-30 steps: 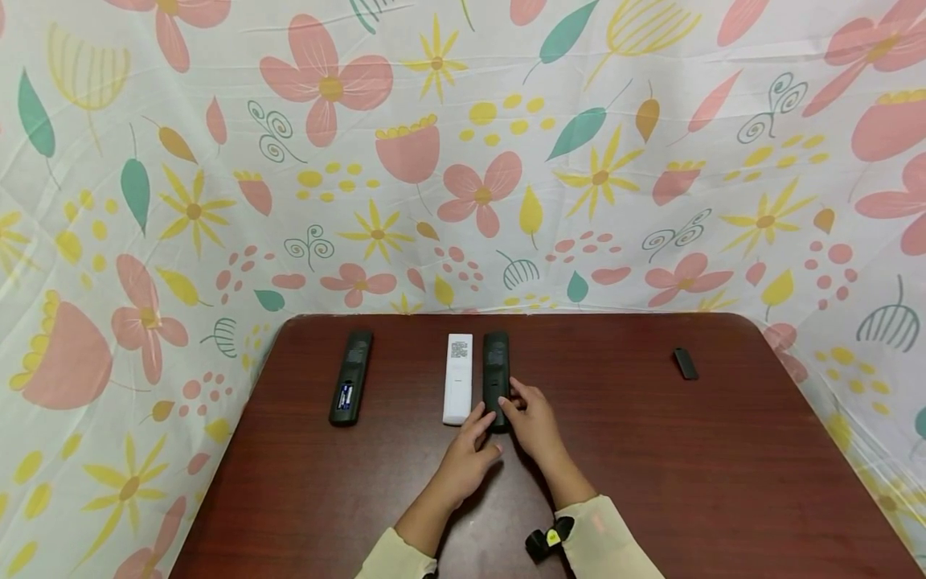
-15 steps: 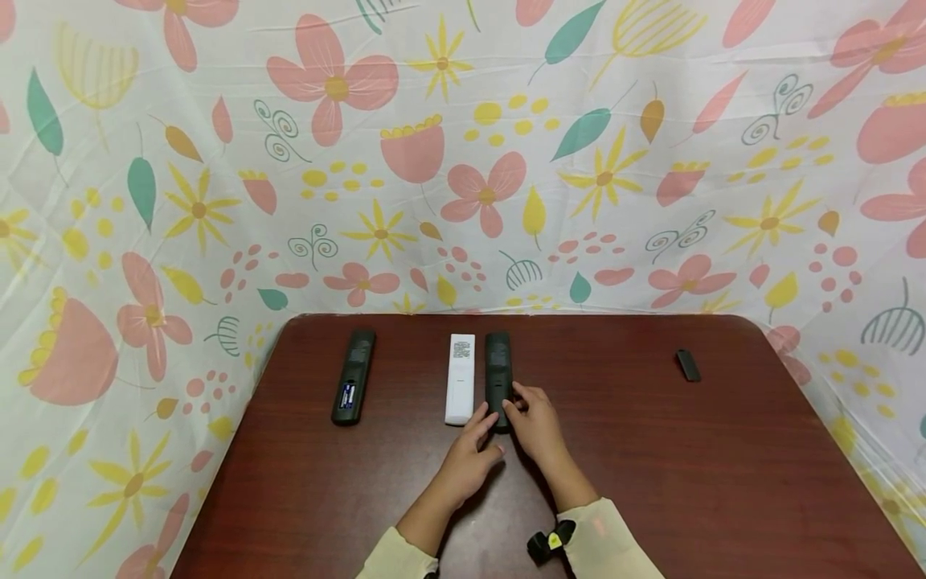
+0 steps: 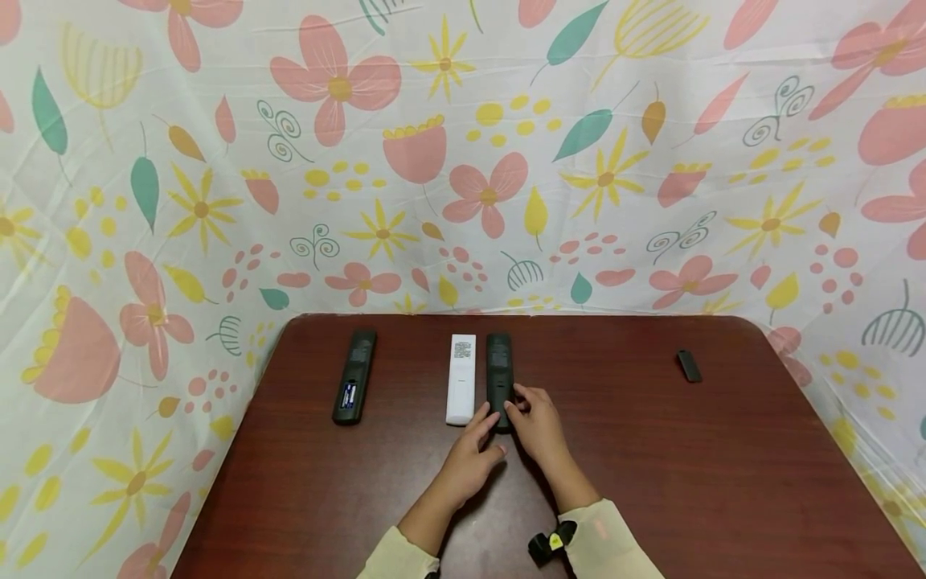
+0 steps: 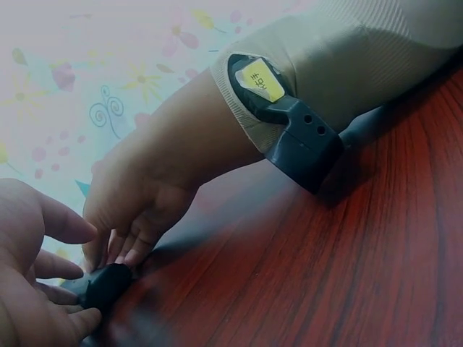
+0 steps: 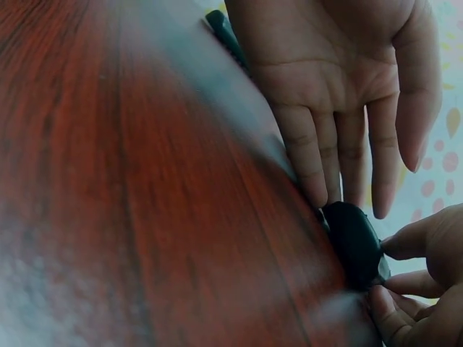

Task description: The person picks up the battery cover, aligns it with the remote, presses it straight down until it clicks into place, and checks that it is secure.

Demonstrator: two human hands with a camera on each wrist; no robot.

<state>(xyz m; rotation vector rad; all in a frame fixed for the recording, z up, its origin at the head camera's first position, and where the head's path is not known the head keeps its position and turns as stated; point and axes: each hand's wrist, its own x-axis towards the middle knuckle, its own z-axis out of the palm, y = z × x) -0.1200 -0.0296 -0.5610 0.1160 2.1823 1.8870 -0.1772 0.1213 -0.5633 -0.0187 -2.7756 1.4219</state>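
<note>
1. Right wrist mount [image 3: 552, 543]: yellow label [image 4: 262, 79], lettering unclear.
2. Left hand [image 3: 465, 464]: fingers extended, touching black remote [image 3: 499, 370] at near left.
3. Right hand [image 3: 537, 428]: pinching its near right side.
4. Black remote: worktop [image 3: 600, 370] centre, back up, long axis near-to-far, print illegible.
5. White remote [image 3: 460, 386]: just left, print illegible.
6. Second black remote [image 3: 358, 354]: farther left, batteries [image 3: 349, 396] exposed.
7. Black cover [image 3: 689, 366]: well right.

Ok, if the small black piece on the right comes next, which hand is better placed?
Probably the right hand: it is nearer the small black piece, while the left hand would likely have to cross over. Both touch the black remote between them.
</note>
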